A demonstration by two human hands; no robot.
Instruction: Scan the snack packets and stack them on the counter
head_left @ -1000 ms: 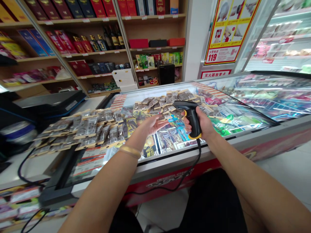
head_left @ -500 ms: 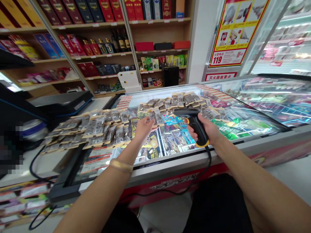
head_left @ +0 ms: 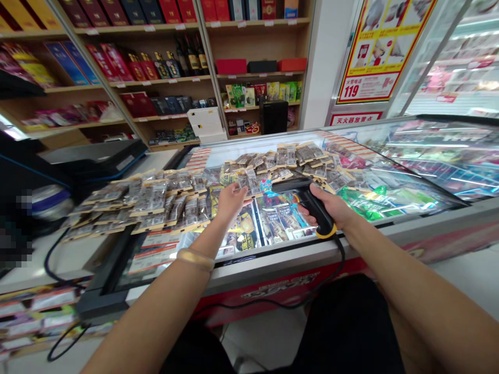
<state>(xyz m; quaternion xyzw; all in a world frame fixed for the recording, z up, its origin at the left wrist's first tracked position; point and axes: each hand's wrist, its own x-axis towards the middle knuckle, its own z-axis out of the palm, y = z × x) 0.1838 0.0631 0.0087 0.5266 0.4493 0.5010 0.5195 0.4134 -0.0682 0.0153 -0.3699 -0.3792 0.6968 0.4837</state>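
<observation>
My left hand [head_left: 231, 200] has its fingers closed on the edge of a small clear snack packet [head_left: 252, 182] with dark contents and tan ends, above the glass freezer top. In my right hand [head_left: 331, 206] is a black barcode scanner [head_left: 317, 208] with yellow trim, its head pointing left toward the packet. A cord hangs from the handle. Left of my left hand, similar packets [head_left: 152, 200] lie in a spread heap. Another heap of packets [head_left: 288, 155] rests on the glass behind the scanner.
The chest freezer [head_left: 273, 249] stands before me, with colourful frozen goods under its glass. Black counter equipment [head_left: 93, 158] sits at left. The scanner's cable [head_left: 273, 304] loops across the freezer front. Shelves of boxes and bottles [head_left: 156, 67] line the back wall.
The scanner has tilted and shifted left, closer to the packet at my left hand. My left hand stays nearly still. The whole view has shifted slightly.
</observation>
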